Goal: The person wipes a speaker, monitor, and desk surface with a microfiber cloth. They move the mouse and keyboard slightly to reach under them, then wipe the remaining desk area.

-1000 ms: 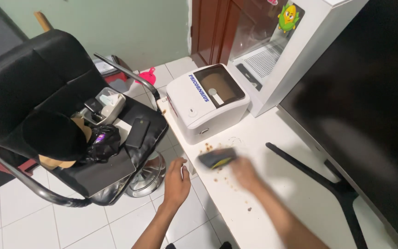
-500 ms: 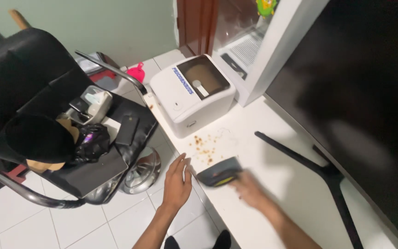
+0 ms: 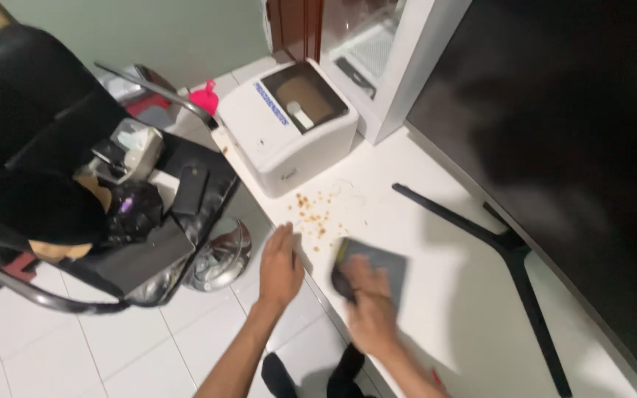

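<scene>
My right hand (image 3: 369,306) presses on a dark grey cloth (image 3: 379,267) lying flat on the white desk (image 3: 436,295); the hand is motion-blurred. Brown crumbs (image 3: 315,214) are scattered on the desk just beyond the cloth, in front of a white label printer (image 3: 285,125). My left hand (image 3: 280,267) is held flat with fingers together at the desk's left edge, palm down, holding nothing, just below the crumbs.
A large dark monitor (image 3: 569,125) on a black stand (image 3: 506,250) fills the right. A white computer case (image 3: 385,59) stands behind the printer. A black office chair (image 3: 60,184) loaded with a phone, bag and small items sits left on the white tiled floor.
My right hand has drawn the cloth toward me, away from the printer, uncovering the crumbs. My left hand has risen to the desk edge. The view has shifted left and down.
</scene>
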